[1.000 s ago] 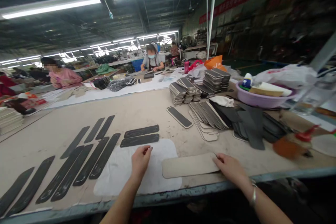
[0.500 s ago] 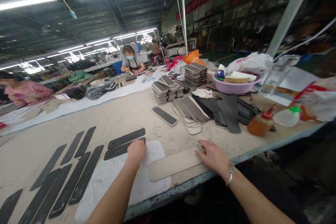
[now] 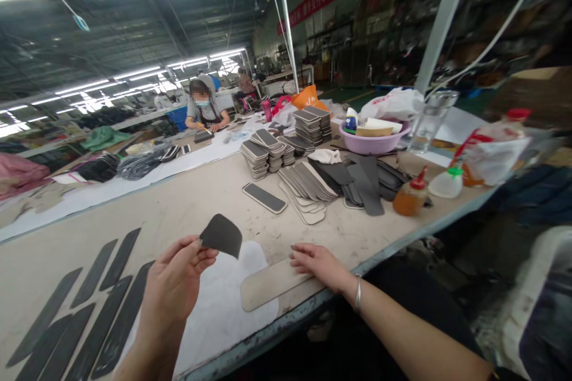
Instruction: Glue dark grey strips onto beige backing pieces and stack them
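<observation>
My left hand [image 3: 174,280] pinches a dark grey strip [image 3: 223,236] by its near end, between thumb and fingers, and holds it up above the table. The strip's far end is rounded and curls a little. Lying flat, my right hand [image 3: 320,266] rests with outstretched fingers on a long beige strip [image 3: 266,289] with rounded ends. That beige strip lies along the table's front edge, partly over a white sheet [image 3: 210,324]. On the left, several shiny black strips [image 3: 98,333] lie in slanting rows.
Beyond my hands lie a single grey-faced strip [image 3: 264,198], a fan of beige strips [image 3: 306,187] and stacked strips [image 3: 255,158]. To the right stand a purple basin [image 3: 370,144], an orange-brown bottle [image 3: 409,199] and a clear green-capped bottle [image 3: 447,184]. A masked person [image 3: 203,110] works across the table.
My left hand has moved left and up from the black strips by the white sheet and now has one raised. My right hand stays on the beige strip. The view has turned right.
</observation>
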The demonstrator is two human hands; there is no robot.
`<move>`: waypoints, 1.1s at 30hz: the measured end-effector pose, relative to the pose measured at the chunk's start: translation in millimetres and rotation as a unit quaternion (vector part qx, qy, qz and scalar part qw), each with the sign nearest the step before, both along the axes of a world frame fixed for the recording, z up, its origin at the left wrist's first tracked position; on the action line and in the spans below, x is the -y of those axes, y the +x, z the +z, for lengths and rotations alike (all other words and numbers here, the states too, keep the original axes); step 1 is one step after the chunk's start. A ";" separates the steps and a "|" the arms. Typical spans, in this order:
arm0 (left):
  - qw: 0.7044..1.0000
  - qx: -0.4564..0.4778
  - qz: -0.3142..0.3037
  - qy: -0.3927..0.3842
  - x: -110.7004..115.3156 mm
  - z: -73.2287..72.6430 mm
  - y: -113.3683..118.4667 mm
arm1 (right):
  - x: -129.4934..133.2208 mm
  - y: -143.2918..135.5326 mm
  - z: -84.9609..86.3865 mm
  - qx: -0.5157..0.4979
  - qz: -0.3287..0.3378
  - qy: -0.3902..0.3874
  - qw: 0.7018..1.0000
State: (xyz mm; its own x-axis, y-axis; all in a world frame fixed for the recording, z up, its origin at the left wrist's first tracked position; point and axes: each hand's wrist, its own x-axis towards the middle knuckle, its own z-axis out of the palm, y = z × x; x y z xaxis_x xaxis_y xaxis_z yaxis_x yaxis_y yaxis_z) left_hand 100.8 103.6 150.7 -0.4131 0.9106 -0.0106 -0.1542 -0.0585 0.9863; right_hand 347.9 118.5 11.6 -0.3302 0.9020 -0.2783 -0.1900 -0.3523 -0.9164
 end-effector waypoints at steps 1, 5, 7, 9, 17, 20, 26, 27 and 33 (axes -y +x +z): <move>0.999 0.044 -0.001 0.005 6.3 3.9 7.9 | 0.5 -3.0 -0.5 -0.031 0.004 -0.028 0.999; 0.988 0.152 -0.015 0.006 24.7 4.0 29.8 | 1.4 -4.9 -0.1 -0.097 -0.004 -0.071 0.993; 0.983 0.180 -0.026 0.004 31.1 -2.5 33.2 | 0.2 -2.3 0.9 -0.116 -0.007 -0.068 0.991; 0.979 0.200 -0.037 -0.003 36.4 -10.3 32.2 | -2.1 0.6 2.0 -0.119 -0.008 -0.072 0.990; 0.989 0.139 0.036 -0.035 44.5 -48.3 14.3 | -17.0 35.6 18.0 0.041 -0.063 0.007 0.997; 0.994 0.039 0.037 -0.100 49.0 -80.6 7.9 | -20.7 54.6 19.4 0.198 -0.063 0.067 0.976; 0.950 -0.226 -0.014 -0.217 60.3 -132.4 -2.1 | -24.3 62.8 2.2 0.401 -0.048 0.124 0.906; 0.935 -0.273 -0.019 -0.225 61.1 -135.1 -3.1 | -25.2 61.7 0.1 0.414 -0.047 0.127 0.900; 0.867 -0.408 -0.086 -0.272 58.4 -140.5 -8.5 | -30.3 55.7 -4.1 0.478 -0.040 0.132 0.868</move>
